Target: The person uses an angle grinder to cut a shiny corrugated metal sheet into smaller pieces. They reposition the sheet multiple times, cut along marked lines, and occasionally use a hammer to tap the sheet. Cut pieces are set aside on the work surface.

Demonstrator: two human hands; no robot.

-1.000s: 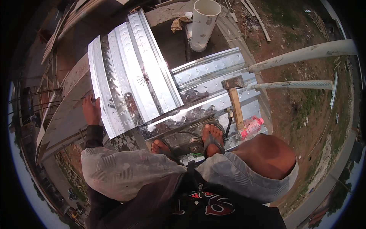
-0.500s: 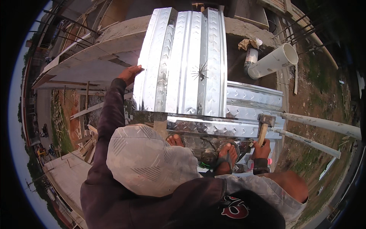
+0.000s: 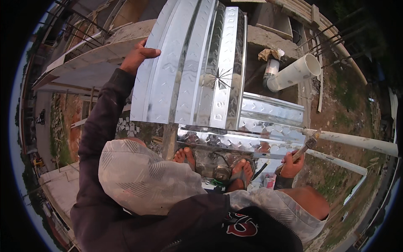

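Observation:
A ribbed, shiny metal decking sheet [image 3: 184,80] lies before me, its left side seemingly tilted up. Jagged metal points splay out around a star-shaped cut [image 3: 220,79] in it. At the sheet's left edge, my left hand [image 3: 138,58] grips the rim, thumb on top and the other fingers mostly hidden beneath. My right hand [image 3: 290,165] is wrapped around the wooden handle of a hammer [image 3: 311,140], low on my right, with its head pointing up and away. Partly under the sheet, more ribbed decking [image 3: 273,110] runs off to the right.
A wide white pipe [image 3: 296,73] stands beyond the decking, next to a capped smaller pipe [image 3: 272,69]. Between my sandalled feet sits what looks like a power tool [image 3: 221,172]. Long pale pipes [image 3: 357,143] extend right over lower ground. A concrete beam [image 3: 130,33] runs behind.
My left hand has moved farther away along the edge and taken a fuller grip; the sheet has tilted and shifted slightly left. The hammer has swung from upright to slanting right.

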